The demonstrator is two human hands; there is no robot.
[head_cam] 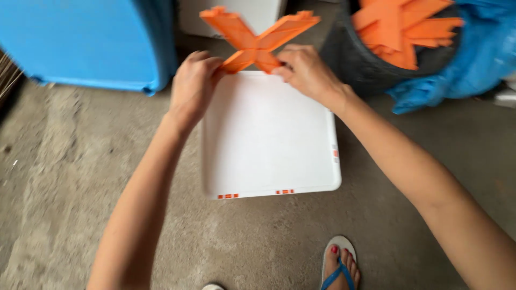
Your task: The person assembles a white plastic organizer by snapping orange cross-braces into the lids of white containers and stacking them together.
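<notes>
Holding an orange X-shaped plastic piece (257, 43) between both hands, the person reaches forward over a white square tray (269, 139) that lies flat on the concrete floor (64, 177). The left hand (192, 86) has its fingers (212, 63) curled shut around the lower left arm of the cross, and the right hand (306, 70) pinches the lower right arm, its fingers (285, 67) closed on the orange edge. The cross sits just above the far rim of the tray, its two upper arms pointing away from the person and its centre lying between the two sets of fingers. Whether the piece touches the tray rim cannot be told from this view.

Small orange markings show along the near edge and right edge of the tray. To the left, beyond the left hand, stands a blue plastic container (91, 43). To the upper right, a dark round bin (365, 70) holds a heap of more orange cross pieces (403, 29), and a crumpled blue plastic sheet (462, 64) lies against it. A white box (258, 13) shows behind the held cross. At the bottom edge, a foot in a blue-strapped sandal (339, 266) rests on the floor, well apart from the tray.
</notes>
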